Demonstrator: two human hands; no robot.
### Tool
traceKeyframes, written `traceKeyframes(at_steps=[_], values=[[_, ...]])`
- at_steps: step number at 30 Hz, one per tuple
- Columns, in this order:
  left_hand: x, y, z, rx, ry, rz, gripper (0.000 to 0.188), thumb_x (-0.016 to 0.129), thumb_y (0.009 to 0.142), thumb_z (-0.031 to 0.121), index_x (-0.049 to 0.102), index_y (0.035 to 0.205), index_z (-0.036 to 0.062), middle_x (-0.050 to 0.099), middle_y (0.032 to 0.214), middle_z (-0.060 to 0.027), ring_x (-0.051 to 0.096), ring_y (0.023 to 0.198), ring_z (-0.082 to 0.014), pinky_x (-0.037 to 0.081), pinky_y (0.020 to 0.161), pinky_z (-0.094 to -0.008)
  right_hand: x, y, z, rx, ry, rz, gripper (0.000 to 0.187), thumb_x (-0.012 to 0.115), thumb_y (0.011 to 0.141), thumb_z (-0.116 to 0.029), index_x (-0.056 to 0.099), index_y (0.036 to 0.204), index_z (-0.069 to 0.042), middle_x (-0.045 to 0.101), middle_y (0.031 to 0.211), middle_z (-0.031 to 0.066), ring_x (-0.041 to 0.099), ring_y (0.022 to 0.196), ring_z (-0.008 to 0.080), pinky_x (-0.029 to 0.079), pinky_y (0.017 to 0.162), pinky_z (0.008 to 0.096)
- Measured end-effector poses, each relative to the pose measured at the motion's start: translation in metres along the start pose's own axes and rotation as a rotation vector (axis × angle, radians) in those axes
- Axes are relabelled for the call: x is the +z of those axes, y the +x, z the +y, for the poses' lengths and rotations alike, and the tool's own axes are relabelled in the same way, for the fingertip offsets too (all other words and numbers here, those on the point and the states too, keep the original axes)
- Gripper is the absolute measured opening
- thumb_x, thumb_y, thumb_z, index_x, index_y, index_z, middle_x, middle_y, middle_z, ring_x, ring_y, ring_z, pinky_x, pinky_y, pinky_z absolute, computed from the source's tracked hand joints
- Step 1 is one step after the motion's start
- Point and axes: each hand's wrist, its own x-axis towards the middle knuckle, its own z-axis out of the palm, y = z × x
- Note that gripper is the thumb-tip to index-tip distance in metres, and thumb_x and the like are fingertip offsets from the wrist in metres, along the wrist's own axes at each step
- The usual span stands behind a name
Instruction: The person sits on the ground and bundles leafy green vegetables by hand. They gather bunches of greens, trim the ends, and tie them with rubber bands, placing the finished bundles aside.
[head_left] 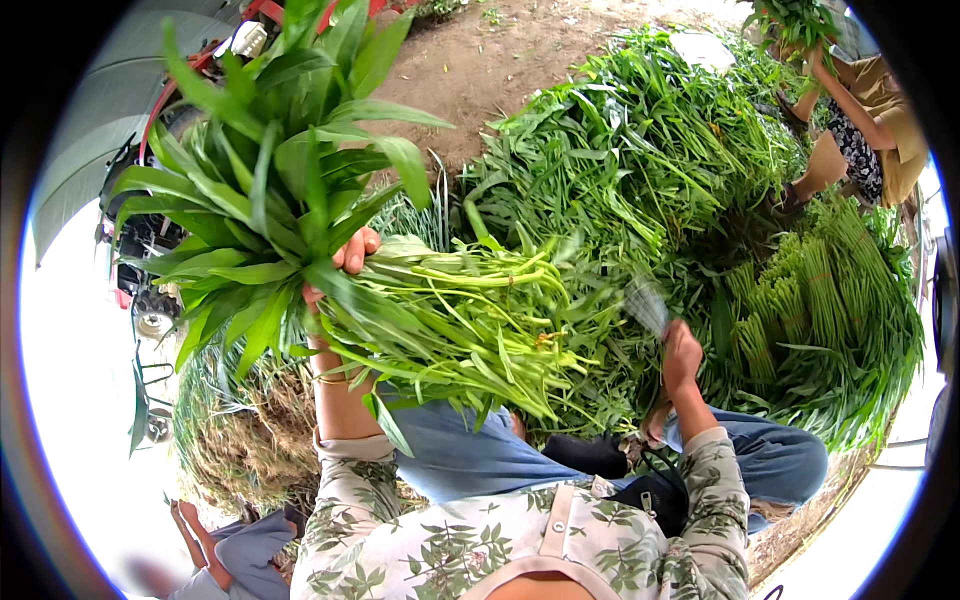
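My left hand [354, 252] is closed round a big bunch of leafy greens that look like water spinach [440, 310]. Its broad leaves fan out past my fingers to the upper left, and the pale stems stretch right across my lap. Part of that hand is hidden by the leaves. To the right of the stem ends, my right hand [682, 352] is closed in a fist on what looks like a knife [646, 308]. Its grey blade is smeared by motion and points up and left, apart from the bunch. The handle is hidden in my fist.
A large heap of loose greens [620, 150] lies ahead. Bundled greens [810, 300] stand stems up at right. A co-worker [890, 130] holds greens at far right; another person [240, 560] sits lower left. Rooted plants [240, 430] are piled at left.
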Motion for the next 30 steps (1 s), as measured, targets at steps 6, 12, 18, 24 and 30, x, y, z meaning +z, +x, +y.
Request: traceKeyframes(at_steps=[6,12,18,24,30], values=[[-0.026,-0.003,-0.011,-0.105,0.031,-0.311,0.037,0.069,0.077,0.029,0.06,0.105,0.0059,0.06,0.091,-0.003,0.054,0.087,-0.017,0.039,0.091,-0.0338,0.024,0.024,-0.198,-0.414,0.372,-0.015,0.024,0.048,0.092,-0.015,0.046,0.072,-0.001,0.046,0.062,0.0175,0.046,0.052,0.0314,0.04,0.05,0.0351],[-0.002,-0.009,0.003,-0.091,0.262,0.153,0.039,0.071,0.077,0.023,0.057,0.103,-0.0013,0.061,0.093,-0.0098,0.056,0.08,-0.0168,0.047,0.079,-0.03,0.041,-0.013,-0.031,-0.32,-0.25,-0.207,0.024,0.046,0.094,-0.025,0.053,0.077,-0.009,0.057,0.065,0.0124,0.059,0.062,0.0305,0.046,0.053,0.0392],[-0.05,-0.02,-0.011,-0.212,-0.021,0.107,0.054,0.051,0.091,0.034,0.04,0.128,-0.0042,0.049,0.122,-0.0222,0.054,0.1,-0.0324,0.047,0.09,-0.0411,0.026,0.014,-0.112,0.229,0.809,-0.066,0.025,0.043,0.095,-0.013,0.046,0.073,-0.002,0.043,0.067,-0.0005,0.044,0.065,0.0095,0.041,0.058,0.0284],[0.006,0.006,-0.009,-0.088,0.097,0.268,0.044,0.056,0.087,0.026,0.049,0.122,0.0002,0.056,0.112,-0.0157,0.056,0.088,-0.0251,0.049,0.081,-0.0374,0.062,0.003,-0.129,-0.382,0.074,-0.159,0.018,0.048,0.092,-0.017,0.055,0.079,-0.008,0.058,0.069,0.0116,0.058,0.061,0.0306,0.046,0.053,0.0368],[-0.049,-0.012,0.009,-0.181,0.341,0.182,0.05,0.052,0.09,0.035,0.046,0.125,-0.0019,0.056,0.116,-0.0184,0.052,0.11,-0.0313,0.043,0.096,-0.0427,0.038,-0.023,-0.016,-0.024,-0.106,-0.091,0.034,0.037,0.098,-0.031,0.06,0.083,-0.01,0.062,0.069,0.009,0.061,0.066,0.0293,0.047,0.057,0.0365]])
